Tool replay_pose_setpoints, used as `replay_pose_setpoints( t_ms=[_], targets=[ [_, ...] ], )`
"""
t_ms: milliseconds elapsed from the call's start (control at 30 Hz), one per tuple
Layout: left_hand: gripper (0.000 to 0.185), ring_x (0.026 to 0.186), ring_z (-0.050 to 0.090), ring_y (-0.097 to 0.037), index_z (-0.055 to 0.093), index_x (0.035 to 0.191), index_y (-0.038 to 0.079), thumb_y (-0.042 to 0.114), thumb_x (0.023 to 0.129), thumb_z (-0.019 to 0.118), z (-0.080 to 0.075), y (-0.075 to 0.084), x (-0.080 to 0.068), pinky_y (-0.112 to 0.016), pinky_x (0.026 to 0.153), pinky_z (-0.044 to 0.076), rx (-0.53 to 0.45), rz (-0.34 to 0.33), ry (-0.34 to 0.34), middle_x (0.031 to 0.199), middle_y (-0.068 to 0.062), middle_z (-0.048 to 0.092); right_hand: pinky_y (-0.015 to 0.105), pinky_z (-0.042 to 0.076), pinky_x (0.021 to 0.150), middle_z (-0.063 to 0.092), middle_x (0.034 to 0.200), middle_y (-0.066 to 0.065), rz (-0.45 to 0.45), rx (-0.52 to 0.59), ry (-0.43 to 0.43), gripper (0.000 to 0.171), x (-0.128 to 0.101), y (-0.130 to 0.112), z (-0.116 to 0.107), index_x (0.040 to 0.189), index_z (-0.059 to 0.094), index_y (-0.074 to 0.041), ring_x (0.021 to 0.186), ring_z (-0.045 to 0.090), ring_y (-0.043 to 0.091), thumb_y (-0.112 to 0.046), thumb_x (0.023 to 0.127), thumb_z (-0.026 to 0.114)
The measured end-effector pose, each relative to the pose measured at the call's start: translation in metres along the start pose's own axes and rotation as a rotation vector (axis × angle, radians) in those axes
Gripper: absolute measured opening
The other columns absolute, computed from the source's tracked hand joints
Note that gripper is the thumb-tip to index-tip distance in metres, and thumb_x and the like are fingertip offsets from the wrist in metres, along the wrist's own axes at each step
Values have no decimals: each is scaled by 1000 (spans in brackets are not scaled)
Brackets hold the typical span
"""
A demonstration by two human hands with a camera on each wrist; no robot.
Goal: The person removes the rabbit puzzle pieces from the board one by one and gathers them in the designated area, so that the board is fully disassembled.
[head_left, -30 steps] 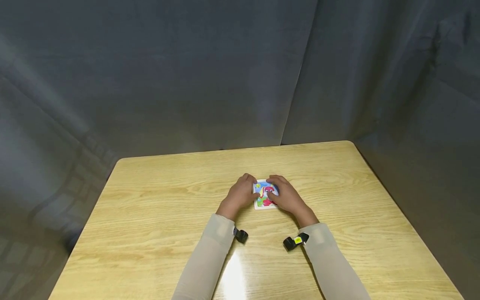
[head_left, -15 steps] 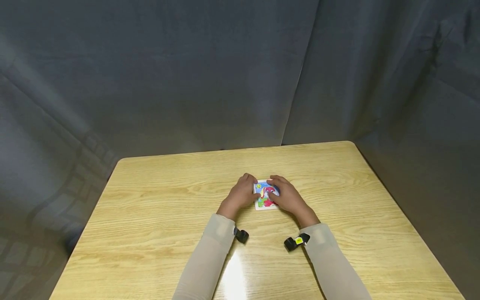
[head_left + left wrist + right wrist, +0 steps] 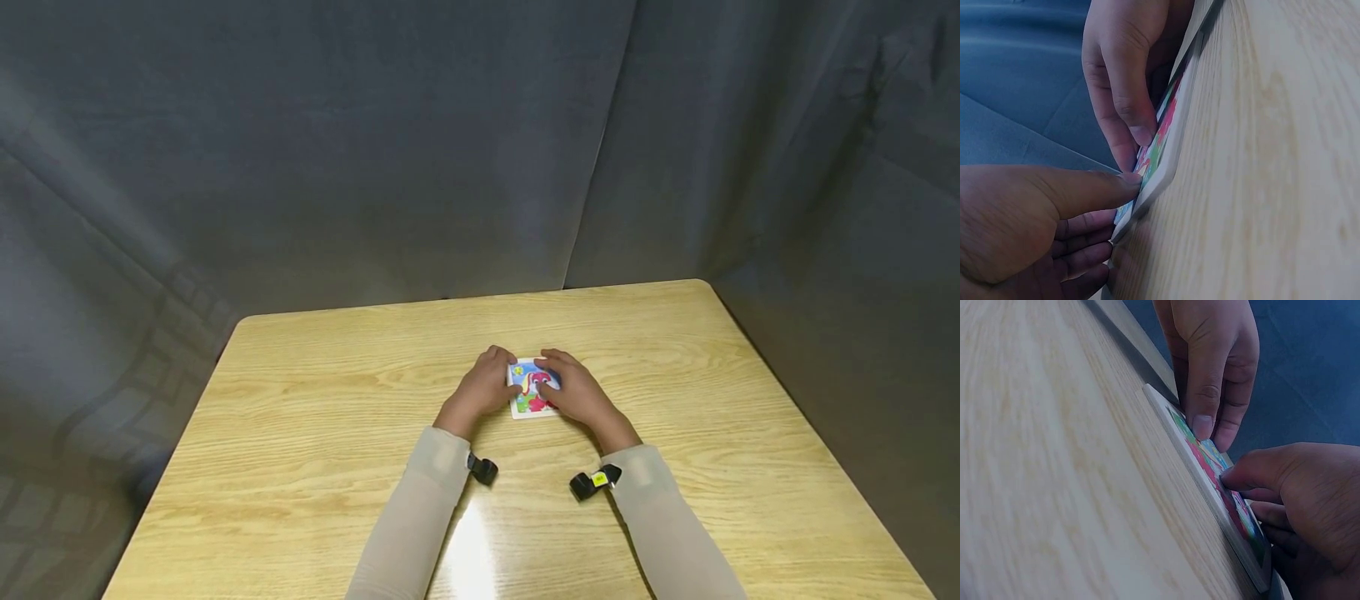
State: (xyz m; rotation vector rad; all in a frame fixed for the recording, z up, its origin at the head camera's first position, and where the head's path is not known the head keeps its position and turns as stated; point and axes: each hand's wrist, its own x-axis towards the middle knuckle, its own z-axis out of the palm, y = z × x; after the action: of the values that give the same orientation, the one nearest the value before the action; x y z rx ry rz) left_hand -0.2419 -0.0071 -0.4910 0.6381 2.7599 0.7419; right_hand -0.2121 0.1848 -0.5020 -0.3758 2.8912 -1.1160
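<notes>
Board: a small square with a pale rim; the board [image 3: 534, 407] lies on the worktop [image 3: 337, 383], just toward 1 o'clock from the middle of the head view, and looks flat or nearly so.
Picture: a red figure on blue and green fills the face; the right hand hides part of the picture [image 3: 1208, 464] at 3 o'clock.
Left hand: at the board's 9 o'clock, the left hand [image 3: 483, 385] is partly closed in a light hold, thumb on the face, fingers bent at the edge.
Right hand: at 3 o'clock, the right hand [image 3: 581, 392] is likewise partly closed on the board, its thumb near the picture's middle, its fingertips toward 1 o'clock.
Pressure: cannot be read; steady and gentle from both thumbs would likely serve best, straight down rather than sideways.
Bracing: fingers set evenly at 9 and 3 o'clock should stop the board turning; a harder push from one side could skid it across the smooth worktop.
Sightline: the 6 o'clock rim is uncovered, a good guide for squareness; shifting the right thumb outward would show more.
</notes>
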Motion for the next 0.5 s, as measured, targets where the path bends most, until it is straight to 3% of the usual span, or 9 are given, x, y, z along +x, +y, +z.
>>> replay_pose_setpoints(
  t_ms=[500],
  targets=[
    [43,121,46,-25,52,128,6,24,93,68,0,-1,0,-37,101,42,-9,27,25,128,-10,47,52,31,110,42,147,15,7,-4,2,46,1,3,2,134,58,-2,136,38,37,-17,92,67]
  ],
)
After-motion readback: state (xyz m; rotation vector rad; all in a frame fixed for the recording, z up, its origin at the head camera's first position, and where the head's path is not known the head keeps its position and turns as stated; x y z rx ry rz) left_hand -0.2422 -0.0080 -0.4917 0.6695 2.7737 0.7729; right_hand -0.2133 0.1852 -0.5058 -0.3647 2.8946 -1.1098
